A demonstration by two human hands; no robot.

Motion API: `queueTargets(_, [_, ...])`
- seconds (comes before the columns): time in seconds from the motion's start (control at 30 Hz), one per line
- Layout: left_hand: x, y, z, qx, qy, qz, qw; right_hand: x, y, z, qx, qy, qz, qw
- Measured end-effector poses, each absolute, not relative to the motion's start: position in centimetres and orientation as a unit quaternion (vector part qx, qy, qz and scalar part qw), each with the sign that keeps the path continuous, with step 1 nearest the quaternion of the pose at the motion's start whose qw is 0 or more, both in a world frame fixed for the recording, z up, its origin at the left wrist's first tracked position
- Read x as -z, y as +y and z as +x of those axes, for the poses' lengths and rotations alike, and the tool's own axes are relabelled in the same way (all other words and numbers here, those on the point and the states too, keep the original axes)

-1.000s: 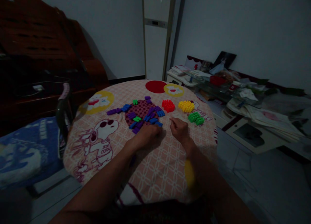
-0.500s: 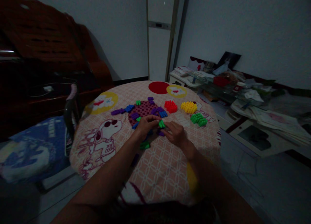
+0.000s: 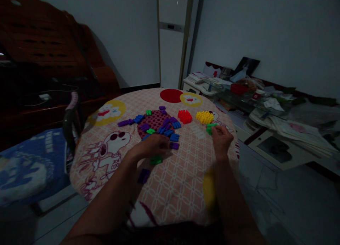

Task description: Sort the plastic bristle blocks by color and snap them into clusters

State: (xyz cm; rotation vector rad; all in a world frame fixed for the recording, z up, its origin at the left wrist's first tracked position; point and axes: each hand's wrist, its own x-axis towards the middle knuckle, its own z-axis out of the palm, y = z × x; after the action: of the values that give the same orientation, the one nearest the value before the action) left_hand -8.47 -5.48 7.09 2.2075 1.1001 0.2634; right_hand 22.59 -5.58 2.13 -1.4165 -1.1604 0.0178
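My right hand (image 3: 222, 138) reaches to the right side of the table, its fingertips pinched at green toy building blocks (image 3: 210, 128). The fingers partly cover that green group. My left hand (image 3: 154, 145) hovers low over the near side of a layout of blue and purple blocks, palm down with curled fingers; whatever is in them is hidden. Just right of its fingertips lies a purple block (image 3: 174, 145). Blue blocks (image 3: 174, 137) lie beyond it. Under the left hand sits a green block (image 3: 156, 160), and nearer me a dark purple block (image 3: 143, 176).
Red blocks (image 3: 184, 116) and yellow blocks (image 3: 204, 117) stand in clusters at the back right. A patterned cloth covers the round table (image 3: 180, 188). A chair (image 3: 39, 160) stands at left. A cluttered glass-topped cabinet (image 3: 239, 99) is at right.
My hands have parted. The right one has moved right from the middle to the green group; the left has drawn slightly back toward me. The green block between them is gone from there.
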Motion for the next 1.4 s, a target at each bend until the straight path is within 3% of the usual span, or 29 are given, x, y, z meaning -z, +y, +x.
queueTargets(0.1, [-8.3,-6.4,-9.5,-0.004,0.427,0.863,0.27,-1.8,-6.0,25.5,0.038,-0.469,-0.662,0.583])
queueTargets(0.3, [-8.3,-7.2,-9.3,0.07,0.479,0.859,0.165,-1.3,-6.3,26.8,0.066,-0.5,-0.705,0.499])
queueTargets(0.6, [-8.1,-7.3,-8.9,0.07,0.471,0.866,0.154,-0.7,-5.5,27.0,0.102,-0.537,-0.733,0.405])
queueTargets(0.87, [-7.4,-7.2,-8.7,0.065,0.469,0.866,0.161,-0.4,-5.6,26.0,0.132,-0.525,-0.714,0.444])
queueTargets(1.0, [-7.3,-6.0,-9.3,0.007,0.454,0.862,0.224,-0.5,-5.7,24.7,0.14,-0.542,-0.686,0.464])
queueTargets(1.13, [-6.5,-4.4,-9.7,-0.182,0.432,0.803,0.368,-0.5,-5.7,22.5,0.121,-0.596,-0.641,0.468])
queueTargets(1.27, [-5.1,-3.9,-8.7,-0.302,0.402,0.7,0.507,-0.5,-6.3,18.7,0.044,-0.7,-0.534,0.473])
queueTargets(1.4, [-4.1,-4.2,-6.8,-0.357,0.36,0.646,0.57,-0.6,-6.9,15.0,-0.055,-0.775,-0.433,0.458])
